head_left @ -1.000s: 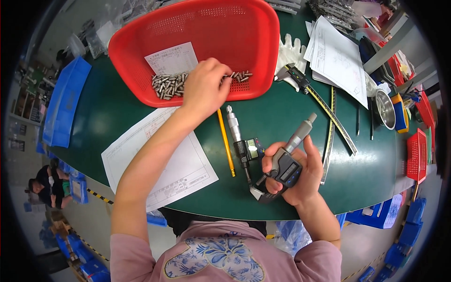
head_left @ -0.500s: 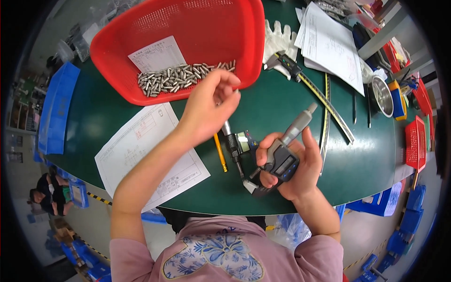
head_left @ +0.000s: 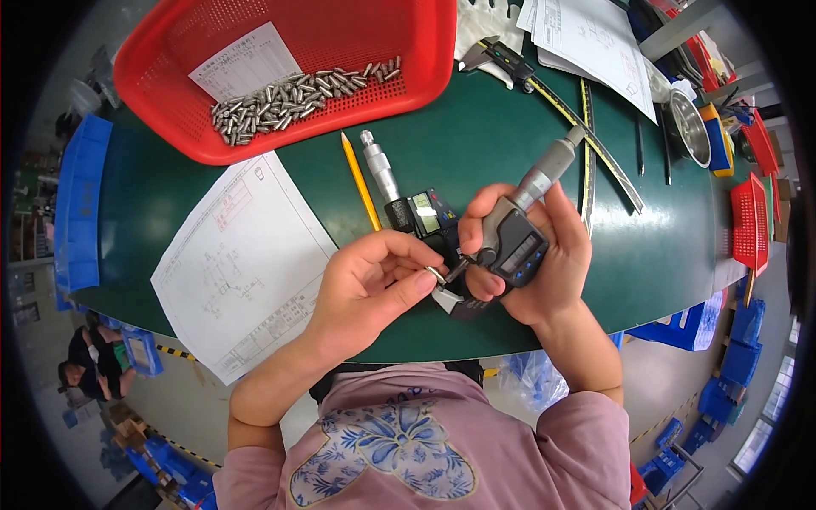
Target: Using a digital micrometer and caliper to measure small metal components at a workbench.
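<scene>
My right hand (head_left: 544,255) is wrapped round a digital micrometer (head_left: 517,242), with the grey thimble pointing up and away and the frame's jaw toward my left hand. Between thumb and forefinger, my left hand (head_left: 374,285) pinches a small metal pin (head_left: 437,275) at the micrometer's measuring gap; whether it touches both faces I cannot tell. A second digital micrometer (head_left: 416,212) lies on the table behind, partly covered by the hands. Many like pins (head_left: 280,106) are heaped in a red plastic basket (head_left: 374,106) at the far left, beside a paper slip (head_left: 246,64).
A drawing sheet (head_left: 242,263) and a yellow pencil (head_left: 361,183) lie to the left. Digital calipers (head_left: 565,106), a steel rule (head_left: 587,187), a white glove (head_left: 489,30) and papers (head_left: 591,51) lie at the far right, near a metal bowl (head_left: 687,127). A person (head_left: 98,357) sits at far left.
My left hand has come down from beside the basket to the micrometer's jaw, bringing a pin. The right hand still holds the micrometer. The view has shifted slightly.
</scene>
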`<state>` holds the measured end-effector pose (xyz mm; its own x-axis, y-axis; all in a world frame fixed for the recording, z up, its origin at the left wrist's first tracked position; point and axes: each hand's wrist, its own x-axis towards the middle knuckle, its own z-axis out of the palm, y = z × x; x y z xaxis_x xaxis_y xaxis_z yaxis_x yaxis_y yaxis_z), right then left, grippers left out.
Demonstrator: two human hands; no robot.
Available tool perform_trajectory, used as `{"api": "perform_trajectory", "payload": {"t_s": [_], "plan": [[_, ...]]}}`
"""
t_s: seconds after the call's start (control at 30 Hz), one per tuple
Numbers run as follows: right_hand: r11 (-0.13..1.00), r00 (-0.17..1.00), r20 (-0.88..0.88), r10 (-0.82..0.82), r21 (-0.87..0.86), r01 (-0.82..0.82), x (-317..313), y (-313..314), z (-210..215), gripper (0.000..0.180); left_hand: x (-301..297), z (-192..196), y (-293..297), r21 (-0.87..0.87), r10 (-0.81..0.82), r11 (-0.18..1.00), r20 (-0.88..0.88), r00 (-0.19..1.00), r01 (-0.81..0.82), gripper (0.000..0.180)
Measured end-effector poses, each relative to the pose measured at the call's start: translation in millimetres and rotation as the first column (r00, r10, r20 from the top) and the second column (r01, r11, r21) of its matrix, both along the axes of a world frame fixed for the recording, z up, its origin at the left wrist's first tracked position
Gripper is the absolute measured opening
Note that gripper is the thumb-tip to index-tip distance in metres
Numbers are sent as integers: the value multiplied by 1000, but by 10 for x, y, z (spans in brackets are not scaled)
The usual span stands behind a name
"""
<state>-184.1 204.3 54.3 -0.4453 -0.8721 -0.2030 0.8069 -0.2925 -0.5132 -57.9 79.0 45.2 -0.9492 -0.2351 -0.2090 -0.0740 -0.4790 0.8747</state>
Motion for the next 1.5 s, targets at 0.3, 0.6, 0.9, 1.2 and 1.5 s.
{"api": "perform_trajectory", "payload": {"t_s": [0.3,0.6,0.9,1.2,1.5], "plan": [[1000,1000,24,1,-6,-1,-7,-4,-15,63,10,3,28,-49,-33,998,-2,999,32,16],[999,1000,-16,24,21,-24,-24,-14,-51,65,-6,67,44,-49,11,999,44,999,-9,16],[997,1000,-21,-9,82,11,-5,-29,-23,68,4,36,34,-47,8,999,64,998,-5,15],[996,1000,2,7,89,-7,-10,-19,-8,67,1,39,56,-45,-15,999,33,999,17,15],[996,1000,-16,26,88,-24,-20,-17,-19,67,-12,43,64,-10,-3,1000,39,999,4,16]]}}
